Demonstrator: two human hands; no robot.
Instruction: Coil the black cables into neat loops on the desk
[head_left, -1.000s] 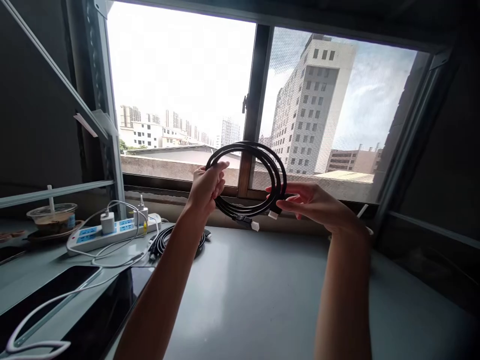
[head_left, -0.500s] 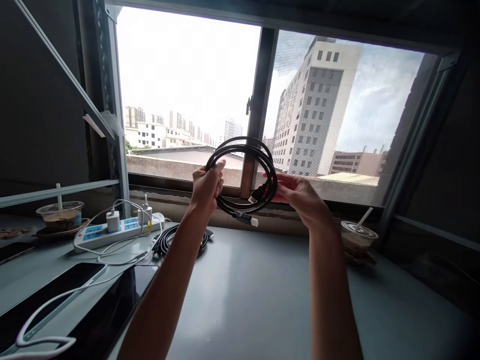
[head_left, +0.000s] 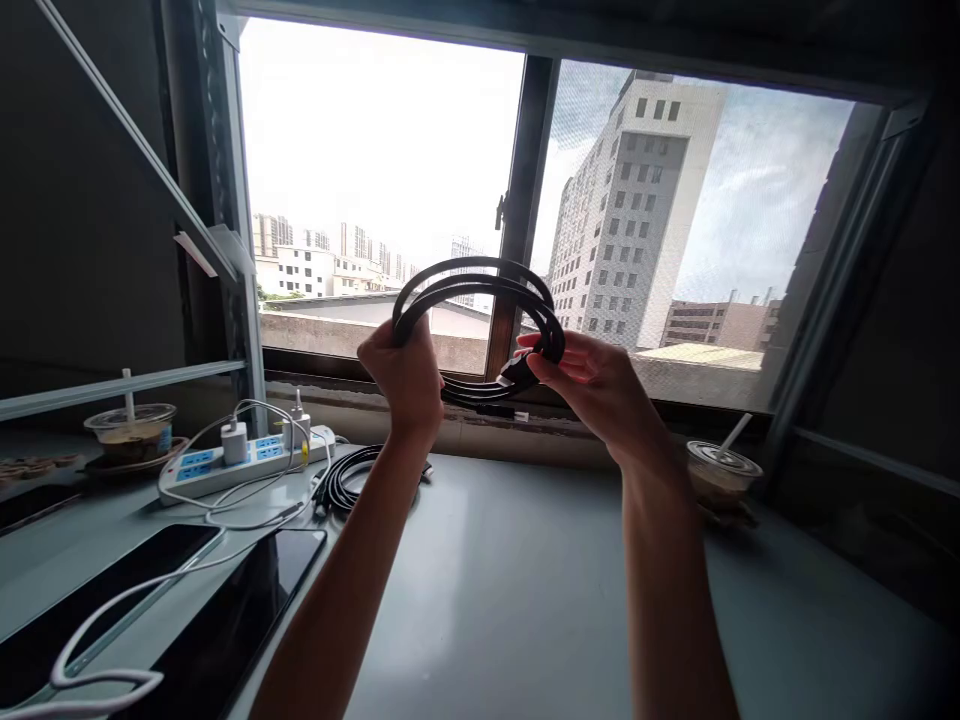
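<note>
A coiled black cable [head_left: 480,284] hangs in the air before the window, held between both hands. My left hand [head_left: 405,375] is closed round the left side of the loops. On the right side, my right hand [head_left: 589,385] pinches the coil between thumb and fingers, close to one plug [head_left: 514,370] that looks like an HDMI connector. The other plug [head_left: 504,412] dangles at the bottom of the loops, with a pale tip. A second black cable coil [head_left: 349,480] lies on the grey table [head_left: 517,570], partly behind my left forearm.
Left on the table are a white power strip [head_left: 262,458] with chargers, a white cable [head_left: 97,610] and two dark-screened devices, one a tablet [head_left: 240,610]. Lidded drink cups stand at the left [head_left: 133,432] and right [head_left: 724,468]. A metal frame [head_left: 244,250] surrounds the window.
My hands have moved apart, mostly the left hand leftward, and the coil is stretched wider. Its loops now tilt flatter, and the lower plug has risen slightly.
</note>
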